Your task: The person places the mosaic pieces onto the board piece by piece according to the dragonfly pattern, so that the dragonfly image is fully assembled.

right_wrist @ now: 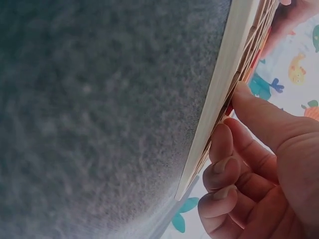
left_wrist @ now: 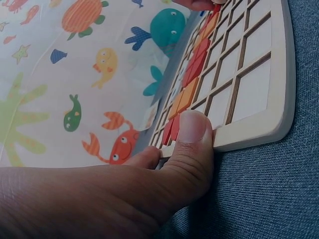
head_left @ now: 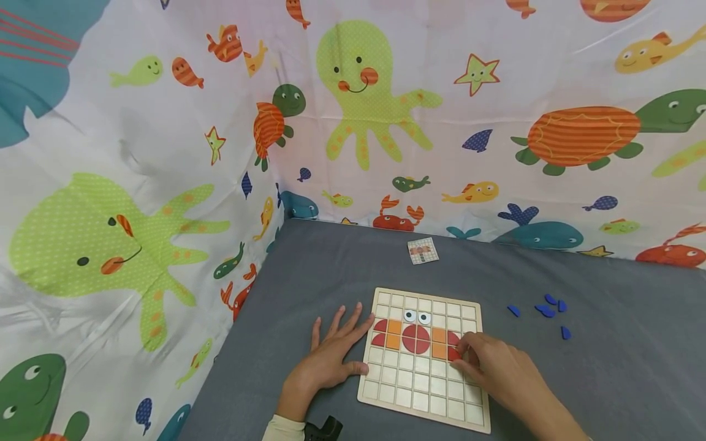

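A wooden grid board (head_left: pixel 421 402) lies on the grey cloth. Its upper half holds two eye pieces, a red circle (head_left: pixel 416 339) of quarter pieces, and orange squares (head_left: pixel 393 334) with red quarters on both sides. My left hand (head_left: pixel 331 358), fingers spread, rests at the board's left edge; in the left wrist view its thumb (left_wrist: pixel 192 127) touches the rim (left_wrist: pixel 254 139). My right hand (head_left: pixel 499 367) pinches a red piece (right_wrist: pixel 229 110) at the board's right side, mostly hidden by thumb and index finger, the other fingers curled in the right wrist view.
Several dark blue pieces (head_left: pixel 545 311) lie scattered on the cloth to the right of the board. Behind the board is a small patterned card (head_left: pixel 423 251). A curtain printed with sea animals (head_left: pixel 361 92) stands along the back and left edges of the grey surface.
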Demonstrator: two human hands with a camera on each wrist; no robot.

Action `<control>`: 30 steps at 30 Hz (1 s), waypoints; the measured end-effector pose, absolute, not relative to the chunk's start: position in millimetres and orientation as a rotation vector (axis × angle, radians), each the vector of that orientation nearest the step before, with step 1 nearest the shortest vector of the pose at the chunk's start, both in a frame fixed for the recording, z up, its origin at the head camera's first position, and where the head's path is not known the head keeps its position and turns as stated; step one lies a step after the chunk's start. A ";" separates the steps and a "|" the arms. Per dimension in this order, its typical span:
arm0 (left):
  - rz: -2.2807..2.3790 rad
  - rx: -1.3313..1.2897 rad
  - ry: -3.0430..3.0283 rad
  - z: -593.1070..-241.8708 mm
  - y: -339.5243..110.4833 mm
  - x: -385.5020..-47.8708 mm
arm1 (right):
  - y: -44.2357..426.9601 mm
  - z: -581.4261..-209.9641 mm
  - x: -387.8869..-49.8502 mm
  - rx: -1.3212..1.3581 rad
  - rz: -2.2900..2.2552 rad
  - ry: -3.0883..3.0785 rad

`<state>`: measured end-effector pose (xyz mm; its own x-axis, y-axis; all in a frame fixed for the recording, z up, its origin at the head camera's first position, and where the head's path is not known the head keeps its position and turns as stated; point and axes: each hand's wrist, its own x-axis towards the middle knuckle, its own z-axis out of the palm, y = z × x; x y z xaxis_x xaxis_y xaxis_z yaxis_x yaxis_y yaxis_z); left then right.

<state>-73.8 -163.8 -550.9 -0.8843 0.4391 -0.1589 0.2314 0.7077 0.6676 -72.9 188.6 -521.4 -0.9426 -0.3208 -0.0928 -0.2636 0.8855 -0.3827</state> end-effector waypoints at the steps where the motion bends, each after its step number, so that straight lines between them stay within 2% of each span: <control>1: 0.947 0.517 2.612 -550.2 -163.2 -73.7 | 188.5 -521.7 -73.2 -0.450 -0.554 2.897; 5: 0.897 0.477 2.606 -538.8 -160.0 -73.0 | 187.8 -522.3 -73.8 -0.441 -0.548 2.885; 18: 0.905 0.499 2.598 -539.9 -160.4 -71.6 | 186.5 -517.9 -71.8 -0.456 -0.561 2.904; 30: 0.887 0.489 2.607 -539.6 -161.0 -73.4 | 178.4 -514.1 -66.9 -0.624 -0.565 2.911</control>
<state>-73.4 -161.0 -539.6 -0.8817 0.4236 -0.2079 0.2089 0.7455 0.6329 -66.9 178.4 -514.1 -0.9092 -0.4153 -0.0299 -0.3740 0.8460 -0.3800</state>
